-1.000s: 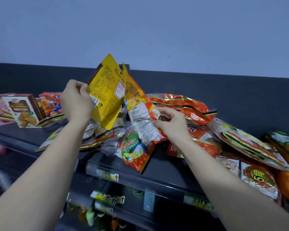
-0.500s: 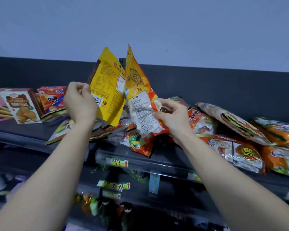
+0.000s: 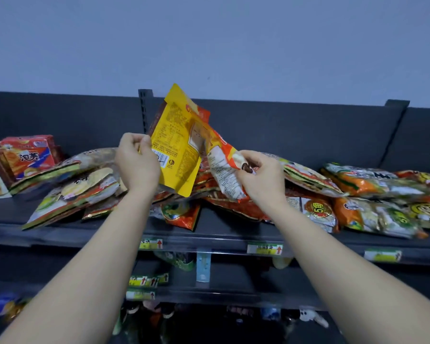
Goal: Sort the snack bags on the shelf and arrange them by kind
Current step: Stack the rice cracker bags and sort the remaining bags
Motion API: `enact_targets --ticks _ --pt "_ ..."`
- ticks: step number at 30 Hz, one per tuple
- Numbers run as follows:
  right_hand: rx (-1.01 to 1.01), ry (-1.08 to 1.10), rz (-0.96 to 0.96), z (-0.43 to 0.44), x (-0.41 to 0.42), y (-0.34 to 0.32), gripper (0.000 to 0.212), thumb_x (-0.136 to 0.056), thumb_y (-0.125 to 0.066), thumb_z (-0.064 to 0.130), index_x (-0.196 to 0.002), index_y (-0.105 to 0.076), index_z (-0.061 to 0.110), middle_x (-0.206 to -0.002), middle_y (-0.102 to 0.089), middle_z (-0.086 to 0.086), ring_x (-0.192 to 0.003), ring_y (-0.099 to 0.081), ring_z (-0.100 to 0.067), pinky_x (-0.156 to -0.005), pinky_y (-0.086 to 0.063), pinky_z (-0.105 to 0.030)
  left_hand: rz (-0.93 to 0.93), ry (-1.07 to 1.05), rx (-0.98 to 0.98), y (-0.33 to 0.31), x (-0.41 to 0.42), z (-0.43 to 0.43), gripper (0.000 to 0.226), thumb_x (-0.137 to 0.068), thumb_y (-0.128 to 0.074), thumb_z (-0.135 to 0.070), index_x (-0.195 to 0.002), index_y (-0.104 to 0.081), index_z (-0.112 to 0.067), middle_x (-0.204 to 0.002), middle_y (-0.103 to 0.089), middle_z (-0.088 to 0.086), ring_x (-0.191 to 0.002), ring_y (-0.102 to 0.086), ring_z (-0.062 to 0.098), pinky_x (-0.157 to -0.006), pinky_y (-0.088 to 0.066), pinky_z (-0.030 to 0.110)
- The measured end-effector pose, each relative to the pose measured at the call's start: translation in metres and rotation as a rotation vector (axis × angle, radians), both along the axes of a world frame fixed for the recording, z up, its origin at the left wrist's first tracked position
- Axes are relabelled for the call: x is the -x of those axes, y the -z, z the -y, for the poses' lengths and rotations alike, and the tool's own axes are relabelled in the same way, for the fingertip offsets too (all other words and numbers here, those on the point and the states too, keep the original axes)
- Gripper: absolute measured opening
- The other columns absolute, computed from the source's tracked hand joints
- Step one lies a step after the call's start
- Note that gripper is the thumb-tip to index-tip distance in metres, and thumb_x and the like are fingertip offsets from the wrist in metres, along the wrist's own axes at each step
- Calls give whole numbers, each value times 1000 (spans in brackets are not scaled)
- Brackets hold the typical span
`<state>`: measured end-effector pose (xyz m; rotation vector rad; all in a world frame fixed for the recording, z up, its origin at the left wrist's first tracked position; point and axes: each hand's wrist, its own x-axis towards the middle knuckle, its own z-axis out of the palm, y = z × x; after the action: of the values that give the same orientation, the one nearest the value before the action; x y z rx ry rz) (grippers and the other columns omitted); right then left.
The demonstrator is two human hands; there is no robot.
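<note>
Bags [image 3: 176, 147] now overlapped, previously apart

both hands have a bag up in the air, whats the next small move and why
Probably set one down first: lower the left hand and its yellow bag onto the bare shelf in front of the pile. The right hand holds a different, orange-and-white bag, so they look like separate kinds, and the heap behind is mixed.

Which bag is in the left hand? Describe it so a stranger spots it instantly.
Start at the dark shelf strewn with snack bags. Above its middle, two hands hold bags up; the left hand grips the yellow bag by its edge. It alone is plain yellow with a barcode label, overlapping the orange-and-white bag in the right hand.
</note>
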<state>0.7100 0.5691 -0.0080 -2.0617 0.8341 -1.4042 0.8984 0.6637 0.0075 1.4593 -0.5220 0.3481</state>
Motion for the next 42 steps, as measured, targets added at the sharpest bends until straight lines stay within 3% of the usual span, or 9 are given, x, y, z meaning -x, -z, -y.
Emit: enact_targets --ticks 3,9,28,34,37,39,42 --pt "69 66 6 5 23 -7 30 -77 -63 7 -96 -76 26 -84 -74 8 -81 -66 -14 -72 -53 -38 -8 66 15 -5 21 18 10 -95 -52 -18 -86 -56 -17 -88 -61 -2 -92 -62 18 -69 -40 25" --pt "170 239 -22 24 82 -21 30 -82 -64 11 -105 -74 26 -90 -73 2 -89 -62 -22 -74 -50 -37 21 202 72 -20 82 58 11 -96 -52 -18 -86 -57 -17 -85 -61 -4 -85 -59 11 -70 -41 22" --pt "130 513 -119 144 364 -22 34 -84 -65 8 -114 -71 24 -98 -70 -8 -96 -61 -24 -78 -51 -38 -30 513 104 -15 348 220 11 -97 -52 -18 -88 -58 -16 -91 -63 -1 -94 -63 17 -75 -43 24" --pt "140 593 -145 190 428 -11 30 -82 -63 6 -104 -73 24 -84 -71 -2 -87 -61 -26 -68 -50 -36 -85 567 84 -14 400 266 11 -97 -53 -19 -88 -59 -15 -88 -63 0 -85 -60 12 -73 -42 24" --pt "129 638 -199 218 452 -6 31 -83 -62 6 -105 -73 26 -78 -69 0 -83 -59 -24 -58 -39 -29 -116 583 106 -17 416 294 11 -97 -54 -18 -87 -59 -15 -81 -61 -2 -77 -57 10 -69 -43 23" --pt "121 672 -220 236 463 -4 33 -83 -61 6 -107 -72 27 -80 -68 -1 -82 -58 -23 -58 -34 -27 -138 587 123 -20 424 312 11 -96 -53 -18 -87 -59 -15 -73 -57 -6 -68 -54 7 -66 -44 22" --pt "129 686 -252 270 476 -3 35 -82 -60 10 -108 -71 31 -85 -68 -3 -83 -59 -23 -57 -34 -26 -141 583 156 -22 433 345 11 -94 -53 -17 -84 -59 -16 -68 -54 -11 -66 -52 6 -72 -47 29"
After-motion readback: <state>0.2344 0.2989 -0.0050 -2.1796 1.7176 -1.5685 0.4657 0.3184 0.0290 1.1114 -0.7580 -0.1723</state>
